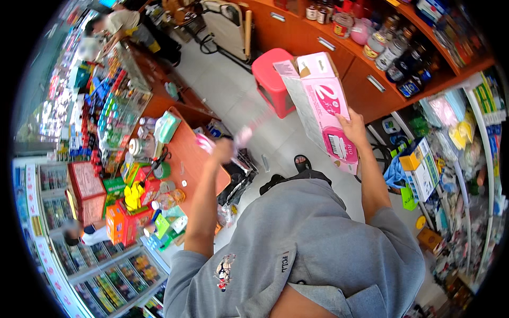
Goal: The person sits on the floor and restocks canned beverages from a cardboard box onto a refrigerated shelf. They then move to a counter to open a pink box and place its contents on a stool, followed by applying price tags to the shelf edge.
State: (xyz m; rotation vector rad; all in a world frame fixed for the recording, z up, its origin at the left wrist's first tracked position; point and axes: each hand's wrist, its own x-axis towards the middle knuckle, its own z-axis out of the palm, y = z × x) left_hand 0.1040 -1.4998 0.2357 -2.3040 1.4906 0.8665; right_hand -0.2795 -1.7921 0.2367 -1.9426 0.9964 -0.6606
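Note:
My right hand (353, 128) grips a pink printed cardboard carton (324, 99) by its right edge. The carton is tilted, and its flaps (314, 65) stand loose at the far end. Its inside is hidden from me. My left hand (223, 151), blurred by motion, is closed around a pink-and-white item (204, 143). Pink and white also streaks out to the right of those fingers, too smeared to identify. This hand is above the right edge of a reddish-brown wooden desk (195, 157).
A red plastic stool (274, 71) stands beyond the carton, before wooden cabinets (300, 35) with bottles (391, 51) on a shelf. Scissors (158, 162), a plastic bottle (169, 198) and boxes crowd the desk. Black plastic bags (238, 175) lie beside it. Another person (123, 22) is at the far counter.

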